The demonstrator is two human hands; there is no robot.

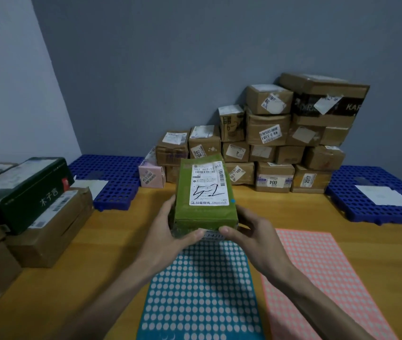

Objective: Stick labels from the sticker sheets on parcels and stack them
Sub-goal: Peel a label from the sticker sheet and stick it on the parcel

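We see a green parcel (205, 190) in the middle, held in two hands. It sits just over the far end of the blue sticker sheet (202, 290). We cannot tell if its bottom touches the sheet. On top of the parcel is a white label (208, 185) with black writing on it. A small blue dot (233, 200) shows at the right edge of the parcel, beside that label.

The left hand (170, 231) grips the left side of the parcel. Its fingers (170, 203) curl round the side and its thumb presses the near edge. The right hand (251, 234) grips the right side the same way, with its thumb on the near edge too. The two thumbs are close together.

The blue sheet lies flat on the wooden surface (111, 253) and is full of pale round dots. Just to its right lies a pink sticker sheet (317, 278) with rows of dots as well.

Behind the parcel, against the grey wall, many brown parcels (281, 143) are piled up in a big stack. A pink parcel (151, 176) stands at the left end of the stack.

On the left there are more brown boxes (47, 234), and a dark green box (23, 190) lies on top of them.

A blue mat with holes (114, 177) lies at the back left, and another blue mat (379, 204) lies at the right with a white paper (384, 195) on it.
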